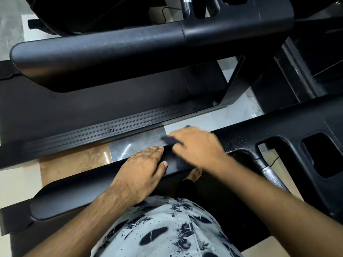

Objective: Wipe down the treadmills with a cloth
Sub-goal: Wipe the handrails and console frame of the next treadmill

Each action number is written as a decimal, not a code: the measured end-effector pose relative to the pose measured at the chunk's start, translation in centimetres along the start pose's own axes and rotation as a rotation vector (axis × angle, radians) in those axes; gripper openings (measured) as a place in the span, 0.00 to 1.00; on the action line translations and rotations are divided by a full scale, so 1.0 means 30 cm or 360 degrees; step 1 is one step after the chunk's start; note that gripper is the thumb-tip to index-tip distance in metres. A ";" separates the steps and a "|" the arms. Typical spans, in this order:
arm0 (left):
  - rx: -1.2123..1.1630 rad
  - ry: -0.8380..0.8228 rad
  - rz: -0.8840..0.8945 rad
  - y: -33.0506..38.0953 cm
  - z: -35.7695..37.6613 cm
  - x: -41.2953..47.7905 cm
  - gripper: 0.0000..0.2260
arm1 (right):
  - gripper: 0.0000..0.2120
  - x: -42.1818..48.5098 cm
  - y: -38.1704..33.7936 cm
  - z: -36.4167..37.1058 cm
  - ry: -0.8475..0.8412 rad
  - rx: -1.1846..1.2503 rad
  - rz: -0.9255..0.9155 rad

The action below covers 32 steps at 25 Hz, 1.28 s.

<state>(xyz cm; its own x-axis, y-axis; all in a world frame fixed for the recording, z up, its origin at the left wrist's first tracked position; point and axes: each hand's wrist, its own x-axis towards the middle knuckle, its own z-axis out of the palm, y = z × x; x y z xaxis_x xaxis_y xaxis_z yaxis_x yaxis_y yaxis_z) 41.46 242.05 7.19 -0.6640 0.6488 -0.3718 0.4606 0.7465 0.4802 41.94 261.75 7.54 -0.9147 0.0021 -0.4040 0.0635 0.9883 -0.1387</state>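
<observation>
Currently your left hand (143,168) lies flat and open, palm down, on the near treadmill's black handrail (78,190), gripping nothing. Your right hand (194,145) presses on the same rail just beyond, fingers closed over a dark cloth (169,139); only its edge shows, blurred. Water droplets dot the console (289,134) to the right. A second treadmill's handrail (96,51) sits well apart, across the tiled floor (74,162).
</observation>
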 end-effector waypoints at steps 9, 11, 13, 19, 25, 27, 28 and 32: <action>0.0049 -0.0050 0.0085 0.079 -0.021 0.079 0.25 | 0.20 -0.039 0.161 -0.019 0.0100 -0.0054 0.0438; 0.0052 -0.0063 0.0092 0.100 -0.008 0.083 0.23 | 0.20 -0.093 0.130 0.020 0.0265 -0.0199 0.0535; 0.0037 -0.0032 0.0069 0.115 -0.003 0.104 0.20 | 0.23 -0.180 0.023 0.078 0.0339 -0.0172 0.0100; -0.0004 -0.0060 0.0115 0.139 0.017 0.147 0.24 | 0.24 -0.153 0.159 0.038 0.0468 -0.0189 0.0579; -0.0012 -0.0074 0.0158 0.178 0.020 0.176 0.25 | 0.23 -0.131 0.333 -0.030 0.0367 -0.0098 0.0791; 0.0004 -0.0055 0.0163 0.208 0.021 0.181 0.24 | 0.23 -0.158 0.220 0.015 0.0398 -0.0202 0.0430; 0.0011 -0.0047 0.0161 0.219 0.016 0.189 0.24 | 0.24 -0.180 0.187 0.041 0.0356 -0.0242 0.0142; 0.0009 -0.0059 0.0186 0.244 0.017 0.214 0.25 | 0.20 -0.080 0.421 -0.083 0.0187 -0.0092 0.0649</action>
<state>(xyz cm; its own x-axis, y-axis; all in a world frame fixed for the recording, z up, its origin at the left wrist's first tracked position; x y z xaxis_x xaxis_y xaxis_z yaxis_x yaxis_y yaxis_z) 40.85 251.75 7.92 -0.5834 0.7364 -0.3427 0.5370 0.6663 0.5174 43.94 274.60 9.01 -0.8588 0.4086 -0.3090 0.4101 0.9099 0.0632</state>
